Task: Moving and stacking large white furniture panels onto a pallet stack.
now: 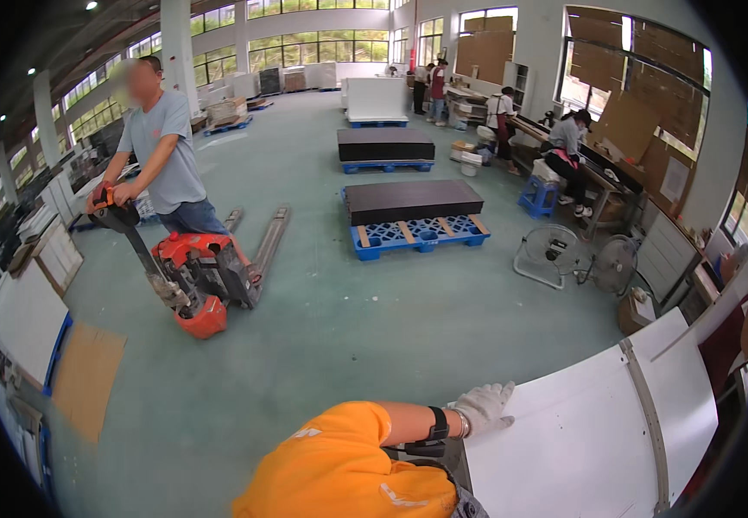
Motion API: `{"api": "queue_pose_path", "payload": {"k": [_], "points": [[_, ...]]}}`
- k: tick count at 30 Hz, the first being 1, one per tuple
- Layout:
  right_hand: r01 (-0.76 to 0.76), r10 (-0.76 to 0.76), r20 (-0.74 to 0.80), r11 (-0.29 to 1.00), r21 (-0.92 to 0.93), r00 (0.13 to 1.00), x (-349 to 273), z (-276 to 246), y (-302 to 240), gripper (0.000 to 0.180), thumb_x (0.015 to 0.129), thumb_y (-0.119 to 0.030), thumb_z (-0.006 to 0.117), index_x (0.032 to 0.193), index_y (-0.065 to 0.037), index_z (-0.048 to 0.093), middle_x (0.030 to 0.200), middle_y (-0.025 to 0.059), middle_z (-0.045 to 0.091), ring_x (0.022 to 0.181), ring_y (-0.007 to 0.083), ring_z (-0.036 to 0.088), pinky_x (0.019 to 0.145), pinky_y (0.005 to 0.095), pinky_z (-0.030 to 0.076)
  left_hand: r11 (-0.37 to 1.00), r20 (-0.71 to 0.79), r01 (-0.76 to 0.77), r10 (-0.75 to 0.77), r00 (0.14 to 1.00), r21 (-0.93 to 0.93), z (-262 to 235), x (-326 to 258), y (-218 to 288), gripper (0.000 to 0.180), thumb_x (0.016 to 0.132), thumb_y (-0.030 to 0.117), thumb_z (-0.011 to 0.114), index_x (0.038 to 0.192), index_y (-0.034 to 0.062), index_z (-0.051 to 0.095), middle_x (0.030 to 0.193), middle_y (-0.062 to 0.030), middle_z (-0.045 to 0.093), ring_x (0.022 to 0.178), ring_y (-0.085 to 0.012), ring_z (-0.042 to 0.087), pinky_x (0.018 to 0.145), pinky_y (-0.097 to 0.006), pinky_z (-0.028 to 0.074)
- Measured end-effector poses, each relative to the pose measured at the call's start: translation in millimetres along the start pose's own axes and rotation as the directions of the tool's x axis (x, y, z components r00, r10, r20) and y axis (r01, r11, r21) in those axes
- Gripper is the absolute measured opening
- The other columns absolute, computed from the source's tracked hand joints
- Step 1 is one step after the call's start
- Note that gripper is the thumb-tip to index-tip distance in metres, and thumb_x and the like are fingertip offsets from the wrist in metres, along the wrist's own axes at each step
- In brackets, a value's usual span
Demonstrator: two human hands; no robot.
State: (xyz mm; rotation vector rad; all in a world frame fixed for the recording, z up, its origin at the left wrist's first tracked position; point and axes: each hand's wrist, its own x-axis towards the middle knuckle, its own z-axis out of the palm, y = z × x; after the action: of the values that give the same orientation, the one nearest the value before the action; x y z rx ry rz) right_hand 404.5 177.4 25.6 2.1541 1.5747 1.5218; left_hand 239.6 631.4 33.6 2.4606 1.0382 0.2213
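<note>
My left hand (484, 407), in a pale work glove, rests at the near left edge of a large white panel (555, 432). Its fingers are stretched out and apart, and nothing is held in them. A dark band and a bracelet circle the wrist below an orange sleeve (331, 457). Across the panel, right of the hand, runs a grey metal strip (644, 414). My right hand is out of the picture.
At left a person in a light blue shirt (162, 142) grips the handle of a red pallet truck (210, 268). Ahead, dark sheets (413, 203) lie on a blue pallet (421, 242). Floor fans (554, 248) stand at right, near people seated along a workbench (594, 173). Cardboard (89, 380) lies at far left.
</note>
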Motion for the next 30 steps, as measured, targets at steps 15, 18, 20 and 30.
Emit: {"api": "queue_pose_path", "payload": {"k": [15,18,20,30], "points": [[-0.867,0.811,0.580,0.235,-0.440,-0.074,-29.7,12.1,-32.1,0.056,0.088,-0.029,0.049,0.133,0.004,0.044,0.135,0.0244,0.046,0.129,0.0378,0.039,0.110,0.0415,0.028,0.996,0.047,0.033,-0.037,0.998,0.087,10.6,24.5,15.7,0.079,0.082,0.041,0.061,0.137,-0.0094,0.036,0.131,-0.0209,0.051,0.123,-0.0344,0.045,0.107,-0.038,0.035],[-0.923,0.819,0.572,0.248,-0.295,0.037,13.5,0.8,-19.0,0.033,0.082,-0.027,0.052,0.104,-0.001,0.052,0.105,0.0196,0.054,0.104,0.0359,0.050,0.093,0.0455,0.039,0.992,-0.028,0.067,-0.064,0.998,0.111,2.7,9.1,9.8,0.078,0.085,0.033,0.062,0.143,-0.0067,0.028,0.134,-0.0255,0.046,0.123,-0.0383,0.046,0.106,-0.039,0.036],[-0.932,0.809,0.586,0.172,-0.320,-0.052,3.7,-8.9,-17.7,0.034,0.083,-0.027,0.051,0.107,-0.003,0.051,0.110,0.0178,0.053,0.107,0.0338,0.049,0.093,0.0436,0.040,0.984,0.116,0.117,-0.133,0.984,0.132,-5.4,9.4,27.6,0.071,0.089,0.030,0.057,0.144,-0.0036,0.027,0.144,-0.0238,0.035,0.125,-0.0373,0.045,0.105,-0.040,0.039],[-0.947,0.688,0.720,0.166,-0.275,-0.089,-17.7,-28.0,-18.8,0.061,0.088,-0.036,0.049,0.136,0.000,0.039,0.134,0.0187,0.041,0.125,0.0319,0.040,0.106,0.0416,0.033,0.677,0.539,-0.520,0.212,0.816,0.521,-28.5,84.3,34.5,0.080,0.090,0.052,0.045,0.139,-0.0089,0.028,0.133,-0.0354,0.039,0.123,-0.0453,0.043,0.104,-0.047,0.035]]}}
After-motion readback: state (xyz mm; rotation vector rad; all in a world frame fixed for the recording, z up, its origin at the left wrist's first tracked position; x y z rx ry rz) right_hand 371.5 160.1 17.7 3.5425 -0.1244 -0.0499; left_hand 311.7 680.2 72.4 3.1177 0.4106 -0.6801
